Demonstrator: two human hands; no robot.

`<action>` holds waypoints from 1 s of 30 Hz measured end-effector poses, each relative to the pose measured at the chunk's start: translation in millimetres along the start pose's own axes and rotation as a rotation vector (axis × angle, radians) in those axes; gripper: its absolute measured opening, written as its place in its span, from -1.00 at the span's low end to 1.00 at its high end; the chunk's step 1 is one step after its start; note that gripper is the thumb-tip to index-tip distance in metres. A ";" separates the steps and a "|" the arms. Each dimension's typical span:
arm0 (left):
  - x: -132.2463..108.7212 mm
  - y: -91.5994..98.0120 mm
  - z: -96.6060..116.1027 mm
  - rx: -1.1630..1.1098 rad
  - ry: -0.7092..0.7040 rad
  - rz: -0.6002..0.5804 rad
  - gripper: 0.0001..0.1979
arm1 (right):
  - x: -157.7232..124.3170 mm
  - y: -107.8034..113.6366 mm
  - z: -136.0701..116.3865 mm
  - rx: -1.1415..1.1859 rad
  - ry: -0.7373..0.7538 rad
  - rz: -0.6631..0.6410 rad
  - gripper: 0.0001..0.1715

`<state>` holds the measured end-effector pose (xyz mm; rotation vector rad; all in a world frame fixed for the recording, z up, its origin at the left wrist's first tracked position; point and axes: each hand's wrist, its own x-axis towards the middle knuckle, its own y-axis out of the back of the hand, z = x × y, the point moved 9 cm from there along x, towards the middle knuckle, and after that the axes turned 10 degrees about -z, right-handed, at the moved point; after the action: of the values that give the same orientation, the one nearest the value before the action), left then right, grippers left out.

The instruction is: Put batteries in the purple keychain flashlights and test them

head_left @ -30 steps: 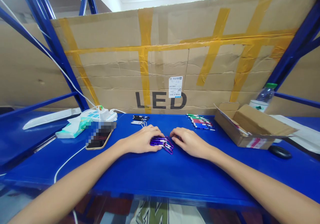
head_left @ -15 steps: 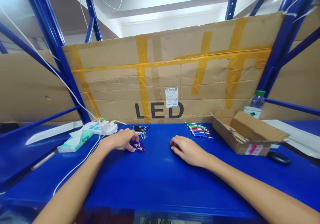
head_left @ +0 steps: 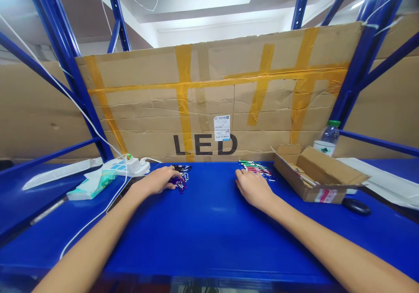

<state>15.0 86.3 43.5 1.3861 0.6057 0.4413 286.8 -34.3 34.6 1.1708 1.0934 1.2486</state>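
Observation:
My left hand (head_left: pixel 159 180) rests low over the table at the left, thumb and fingers bent around the edge of a small cluster of purple carabiners (head_left: pixel 181 185). Silver carabiners (head_left: pixel 185 176) and black carabiners (head_left: pixel 182 168) lie just behind that cluster. On the right, my right hand (head_left: pixel 254 189) has its fingers curled down at the near side of a row of pens (head_left: pixel 258 167) in green, red and blue. The hand covers part of the blue pens, and its fingertips are largely hidden, so a grip cannot be made out.
An open cardboard box (head_left: pixel 307 177) with a few thin items stands right of the pens. Beyond are a bottle (head_left: pixel 327 139) and a black mouse (head_left: pixel 356 206). At left lie a tissue pack (head_left: pixel 90 187), a power strip (head_left: pixel 131 167) and a white cable. A large cardboard sheet (head_left: pixel 209 101) closes the back.
My right hand has moved right and forward, from bare table to the pens. The left hand has shifted the purple carabiners slightly back, closer to the silver ones. The view has turned slightly right.

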 end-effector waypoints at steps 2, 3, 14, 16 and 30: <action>2.1 -0.5 2.8 0.000 -0.010 -0.005 -0.67 | -0.5 4.0 13.5 -0.050 -0.081 0.005 -0.62; 2.9 -0.6 3.9 0.005 -0.011 -0.007 -0.68 | -1.2 5.7 19.9 -0.072 -0.116 0.009 -0.56; 2.2 -0.2 0.7 0.106 0.089 0.013 -0.72 | 1.0 -5.9 42.0 -0.169 -0.221 -0.023 -0.52; 1.2 0.0 1.3 0.110 0.101 0.015 -0.71 | 1.4 -5.3 42.9 -0.177 -0.224 -0.027 -0.50; -4.3 -0.8 14.0 0.144 0.153 -0.008 -0.84 | 4.2 -6.9 51.4 -0.171 -0.226 -0.125 -0.41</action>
<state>20.5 72.7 44.4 1.4953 0.7802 0.5078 338.8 -31.9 33.1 1.0682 0.8615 1.0623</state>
